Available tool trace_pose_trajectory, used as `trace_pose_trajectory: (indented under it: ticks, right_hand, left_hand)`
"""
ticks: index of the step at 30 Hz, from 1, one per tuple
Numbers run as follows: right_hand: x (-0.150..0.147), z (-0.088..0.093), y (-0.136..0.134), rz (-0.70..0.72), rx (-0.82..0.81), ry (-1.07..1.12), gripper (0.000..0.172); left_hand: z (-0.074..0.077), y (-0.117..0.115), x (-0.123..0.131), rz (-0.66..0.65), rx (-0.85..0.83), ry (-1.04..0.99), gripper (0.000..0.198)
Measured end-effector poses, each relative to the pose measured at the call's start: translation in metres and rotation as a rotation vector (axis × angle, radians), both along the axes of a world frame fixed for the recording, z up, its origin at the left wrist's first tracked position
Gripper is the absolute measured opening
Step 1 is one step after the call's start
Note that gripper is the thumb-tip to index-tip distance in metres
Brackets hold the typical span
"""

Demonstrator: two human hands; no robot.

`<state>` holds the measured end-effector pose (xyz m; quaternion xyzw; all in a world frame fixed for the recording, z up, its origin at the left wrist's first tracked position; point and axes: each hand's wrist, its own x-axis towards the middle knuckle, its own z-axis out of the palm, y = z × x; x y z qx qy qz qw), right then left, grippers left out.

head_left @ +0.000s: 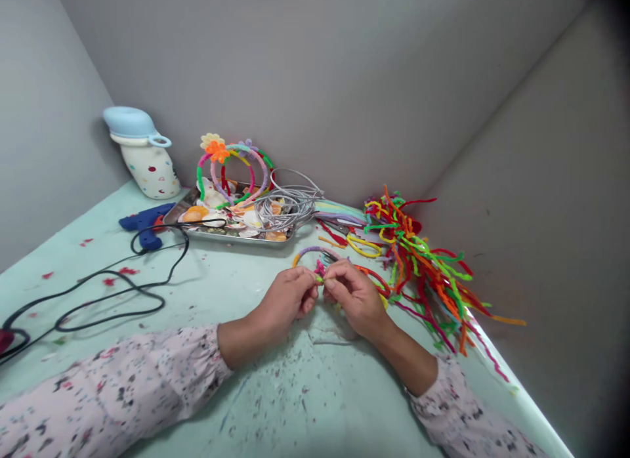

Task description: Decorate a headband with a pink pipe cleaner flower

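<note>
Pinching a small yellow-green fuzzy piece (319, 279), your left hand (289, 292) and right hand (355, 296) have their fingers clamped on it — nearer you than the rectangular silver metal tray (236, 238), and right of it. A loose pinch could let so slight a piece slip — and the tangled multicoloured fuzzy stems (418, 251), farther right of the tray, might snag your right hand.

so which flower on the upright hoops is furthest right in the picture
The purple flower: the orange flower and the pale yellow flower both sit to its left, close together.
</note>
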<state>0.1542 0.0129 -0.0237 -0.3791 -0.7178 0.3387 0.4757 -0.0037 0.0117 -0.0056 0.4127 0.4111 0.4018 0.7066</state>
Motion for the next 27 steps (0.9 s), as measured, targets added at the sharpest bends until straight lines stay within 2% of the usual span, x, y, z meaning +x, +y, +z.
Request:
trace_pose_trajectory:
  ticks: [4, 6, 9, 12, 16, 22, 27]
  right_hand:
    - [-0.002, 0.003, -0.002, -0.023, 0.251, -0.140, 0.007]
    - [-0.002, 0.003, -0.004, -0.053, 0.294, -0.149, 0.008]
    - [-0.002, 0.001, -0.006, -0.095, 0.166, -0.064, 0.005]
    - [-0.002, -0.001, -0.007, -0.046, 0.006, 0.021, 0.011]
    - [-0.001, -0.001, -0.007, -0.037, -0.018, 0.034, 0.011]
    - [-0.002, 0.004, -0.006, -0.101, 0.226, -0.134, 0.007]
    - [-0.001, 0.003, -0.004, -0.075, 0.546, -0.333, 0.018]
  left_hand:
    - [-0.002, -0.002, 0.000, 0.049, 0.001, -0.065, 0.015]
    - [-0.003, -0.001, -0.001, 0.024, 0.016, -0.093, 0.015]
    - [-0.005, 0.002, -0.004, -0.060, 0.069, -0.119, 0.016]
    - [-0.007, 0.005, -0.006, -0.086, 0.132, -0.045, 0.023]
    - [-0.009, 0.007, -0.007, -0.076, 0.215, 0.130, 0.026]
    - [-0.011, 0.010, -0.007, -0.057, 0.178, 0.200, 0.020]
    - [-0.004, 0.006, -0.005, 0.036, 0.043, 0.009, 0.025]
